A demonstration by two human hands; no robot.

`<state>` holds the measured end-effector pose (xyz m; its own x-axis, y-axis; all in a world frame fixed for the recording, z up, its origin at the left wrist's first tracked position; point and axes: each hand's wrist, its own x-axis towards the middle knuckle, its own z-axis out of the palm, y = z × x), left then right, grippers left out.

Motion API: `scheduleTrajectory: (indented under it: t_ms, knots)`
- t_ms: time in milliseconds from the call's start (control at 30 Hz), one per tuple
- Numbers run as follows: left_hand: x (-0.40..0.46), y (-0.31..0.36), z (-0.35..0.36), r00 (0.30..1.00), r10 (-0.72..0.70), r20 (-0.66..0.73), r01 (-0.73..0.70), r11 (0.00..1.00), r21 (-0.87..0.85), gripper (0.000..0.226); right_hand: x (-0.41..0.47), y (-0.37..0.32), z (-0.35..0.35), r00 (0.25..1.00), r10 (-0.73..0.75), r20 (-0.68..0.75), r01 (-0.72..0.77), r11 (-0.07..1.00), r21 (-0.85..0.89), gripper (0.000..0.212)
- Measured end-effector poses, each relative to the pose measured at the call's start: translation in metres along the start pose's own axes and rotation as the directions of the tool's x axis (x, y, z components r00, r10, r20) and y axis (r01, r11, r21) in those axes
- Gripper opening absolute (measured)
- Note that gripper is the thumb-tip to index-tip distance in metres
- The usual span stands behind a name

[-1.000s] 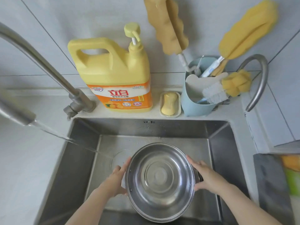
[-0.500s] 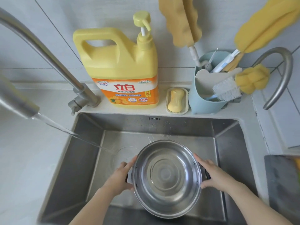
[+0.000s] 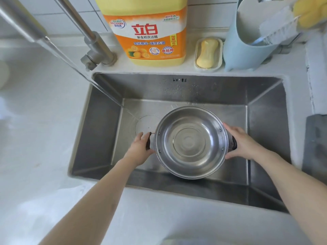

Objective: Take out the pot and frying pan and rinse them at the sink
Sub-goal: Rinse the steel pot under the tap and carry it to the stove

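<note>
Compared with a second ago, both arms reach farther out, while the pot (image 3: pixel 190 142) stays in the sink (image 3: pixel 99 131), right of the water stream (image 3: pixel 106 92). Left hand (image 3: pixel 140 150) and right hand (image 3: pixel 243 144) clamp its dark side handles, fingers curled. Open basin floor lies left of the pot; its far rim sits near the back wall.

Soft, even daylight fills my view, perhaps from my left. The pot (image 3: pixel 190 142) shows mild glare rings. The worktop (image 3: pixel 35 138) left of the sink (image 3: pixel 203 92) looks washed out; edges bend and blur, especially beyond the sink's far corners.
</note>
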<state>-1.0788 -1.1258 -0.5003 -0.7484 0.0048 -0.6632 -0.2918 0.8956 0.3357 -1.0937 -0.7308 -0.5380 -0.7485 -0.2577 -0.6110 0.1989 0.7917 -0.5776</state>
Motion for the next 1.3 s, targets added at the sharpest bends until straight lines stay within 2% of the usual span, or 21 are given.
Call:
scheduleTrajectory:
  t_ms: [67,133,200,267,367,467,567,633,733,800,900,933,967,1000,1033,1067,1100,1133,1300]
  knots:
    - [-0.013,-0.004,-0.018,0.973,-0.106,-0.203,0.080,0.988,-0.132,0.056,-0.001,0.003,0.000,1.000,-0.003,0.002,0.003,1.000,0.017,0.134]
    - [-0.027,-0.006,-0.049,0.867,-0.227,-0.443,0.070,0.937,-0.343,0.048,-0.002,0.007,0.001,1.000,-0.013,-0.004,0.013,1.000,0.025,0.134]
    - [-0.033,-0.006,-0.089,0.761,-0.308,-0.570,-0.019,0.869,-0.494,0.050,-0.001,0.008,0.002,0.999,-0.030,-0.018,0.030,0.999,0.026,0.133]
    - [-0.028,-0.004,-0.130,0.722,-0.337,-0.605,-0.115,0.803,-0.585,0.054,0.001,0.007,0.001,0.999,-0.035,-0.022,0.036,0.999,0.023,0.132]
    - [-0.009,0.015,-0.177,0.704,-0.382,-0.599,-0.266,0.641,-0.720,0.026,0.002,0.005,0.001,0.999,-0.036,-0.015,0.037,0.999,0.023,0.131]
    - [0.006,0.044,-0.208,0.703,-0.435,-0.563,-0.334,0.496,-0.801,0.020,0.002,0.007,0.001,0.999,-0.034,-0.015,0.034,0.999,0.029,0.131]
    - [0.020,0.066,-0.221,0.719,-0.448,-0.531,-0.361,0.412,-0.837,0.025,0.003,0.007,0.002,1.000,-0.022,-0.010,0.022,0.999,0.033,0.131]
    - [0.024,0.083,-0.223,0.685,-0.484,-0.545,-0.408,0.365,-0.837,0.028,0.002,0.007,0.002,1.000,-0.014,-0.008,0.015,0.999,0.037,0.131]
    - [0.029,0.092,-0.221,0.639,-0.491,-0.592,-0.371,0.478,-0.796,0.041,0.002,0.008,0.002,1.000,-0.006,-0.007,0.006,0.999,0.035,0.131]
    - [0.025,0.085,-0.216,0.669,-0.459,-0.585,-0.307,0.547,-0.779,0.051,0.001,0.007,0.002,1.000,-0.005,-0.008,0.005,0.999,0.033,0.131]
    - [0.008,0.066,-0.174,0.677,-0.336,-0.655,-0.268,0.716,-0.644,0.049,-0.001,0.005,0.002,1.000,-0.004,-0.002,0.004,1.000,0.029,0.130]
    - [0.002,0.061,-0.150,0.733,-0.252,-0.632,-0.255,0.759,-0.599,0.049,-0.001,0.004,0.001,1.000,-0.005,-0.001,0.005,1.000,0.029,0.129]
    - [-0.002,0.055,-0.124,0.829,-0.147,-0.539,-0.220,0.801,-0.557,0.059,-0.002,0.004,0.001,1.000,-0.007,-0.003,0.007,0.999,0.032,0.129]
    - [-0.002,0.046,-0.096,0.925,-0.040,-0.378,-0.160,0.860,-0.484,0.076,-0.002,0.003,0.001,1.000,-0.008,-0.003,0.008,0.999,0.035,0.129]
    - [0.001,0.036,-0.070,0.982,0.039,-0.186,-0.103,0.931,-0.350,0.093,-0.002,0.003,0.001,1.000,-0.010,-0.001,0.010,0.999,0.040,0.129]
    - [0.005,0.026,-0.048,0.997,0.073,-0.016,-0.075,0.980,-0.185,0.109,-0.002,0.003,0.001,1.000,-0.009,0.001,0.009,0.999,0.045,0.129]
    - [0.010,0.017,-0.030,0.992,0.078,0.095,-0.074,0.996,-0.046,0.121,-0.002,0.003,0.001,1.000,-0.010,0.000,0.010,0.999,0.047,0.129]
    - [0.014,0.011,-0.016,0.986,0.078,0.147,-0.084,0.996,0.034,0.130,-0.002,0.004,0.001,1.000,-0.012,-0.004,0.013,0.999,0.048,0.129]
    - [0.032,0.000,0.002,0.978,0.108,0.178,-0.115,0.993,0.033,0.149,-0.003,0.003,0.004,1.000,-0.007,-0.030,0.009,0.998,0.057,0.130]
